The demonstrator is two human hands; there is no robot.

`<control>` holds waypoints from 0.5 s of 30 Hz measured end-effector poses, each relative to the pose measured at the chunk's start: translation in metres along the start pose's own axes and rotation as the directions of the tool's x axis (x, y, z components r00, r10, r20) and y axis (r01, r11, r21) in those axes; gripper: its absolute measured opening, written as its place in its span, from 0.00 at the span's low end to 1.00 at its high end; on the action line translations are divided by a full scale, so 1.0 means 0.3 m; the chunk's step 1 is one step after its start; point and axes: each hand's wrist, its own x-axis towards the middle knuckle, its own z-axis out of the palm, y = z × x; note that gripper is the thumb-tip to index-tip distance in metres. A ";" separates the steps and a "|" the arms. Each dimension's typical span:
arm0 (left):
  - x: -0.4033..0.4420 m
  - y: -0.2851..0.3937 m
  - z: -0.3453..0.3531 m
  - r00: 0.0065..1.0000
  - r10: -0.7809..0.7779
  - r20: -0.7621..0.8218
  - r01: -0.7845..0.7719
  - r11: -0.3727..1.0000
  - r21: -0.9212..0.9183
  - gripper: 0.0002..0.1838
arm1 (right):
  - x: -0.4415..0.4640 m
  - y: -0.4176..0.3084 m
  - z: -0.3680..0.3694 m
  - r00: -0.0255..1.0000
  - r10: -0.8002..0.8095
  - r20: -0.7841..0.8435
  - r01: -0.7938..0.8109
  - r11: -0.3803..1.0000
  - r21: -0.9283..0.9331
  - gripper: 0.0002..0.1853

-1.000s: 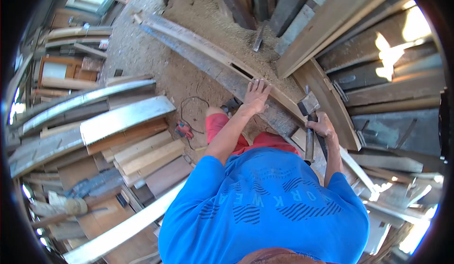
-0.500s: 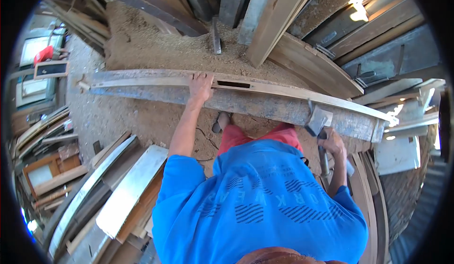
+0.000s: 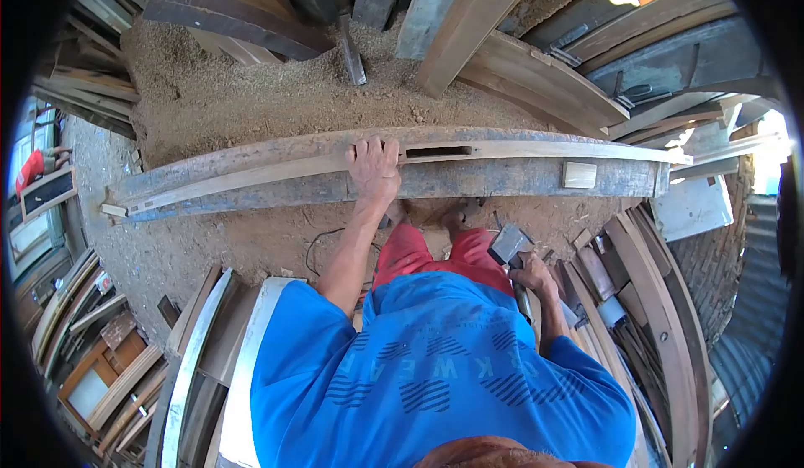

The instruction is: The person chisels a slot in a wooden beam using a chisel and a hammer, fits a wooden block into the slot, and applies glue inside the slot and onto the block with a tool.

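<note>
My left hand (image 3: 373,169) is wrapped over a long pale wooden strip (image 3: 289,170), just left of a dark rectangular slot (image 3: 438,152) cut in it. The strip lies along a wide, worn plank (image 3: 494,181) that crosses in front of my legs. In my right hand (image 3: 536,275), held near my right thigh, is a hammer (image 3: 511,244) with a broad, block-like grey head. Its head is apart from the strip, and my arm partly hides the handle. A small pale wooden block (image 3: 579,175) rests on the plank towards the right.
Boards lean beyond the plank, including a thick beam (image 3: 481,28). A narrow metal piece (image 3: 352,53) stands in the sawdust (image 3: 251,91). Stacked timber (image 3: 653,317) lies to my right and more boards (image 3: 197,359) to my left. A person in red (image 3: 32,170) is at far left.
My right hand has drawn the hammer back from the plank's near edge towards my leg. My left hand stays on the strip beside the slot. The view has shifted.
</note>
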 end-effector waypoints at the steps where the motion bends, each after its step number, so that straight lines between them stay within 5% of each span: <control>1: -0.004 0.003 -0.002 0.999 -0.019 0.037 0.018 1.000 0.010 0.13 | 0.015 0.019 0.017 1.000 -0.010 -0.004 0.010 1.000 0.021 0.16; 3: 0.005 0.006 -0.015 0.994 -0.039 0.107 0.035 0.999 0.035 0.14 | 0.061 0.068 0.049 0.999 -0.027 -0.020 0.028 0.996 0.080 0.16; 4: 0.010 -0.004 -0.016 0.982 -0.068 0.175 0.053 0.995 0.090 0.14 | 0.133 0.164 0.110 0.974 -0.198 -0.112 0.211 0.970 0.121 0.18; 6: 0.004 0.018 -0.005 0.983 -0.025 0.185 0.005 0.994 0.107 0.16 | 0.160 0.233 0.129 0.990 -0.089 -0.109 0.081 0.994 -0.077 0.20; 15: 0.029 0.081 0.000 0.995 0.003 0.100 -0.038 0.934 0.355 0.25 | 0.214 0.540 0.108 0.950 0.278 -0.144 -0.178 0.858 0.482 0.21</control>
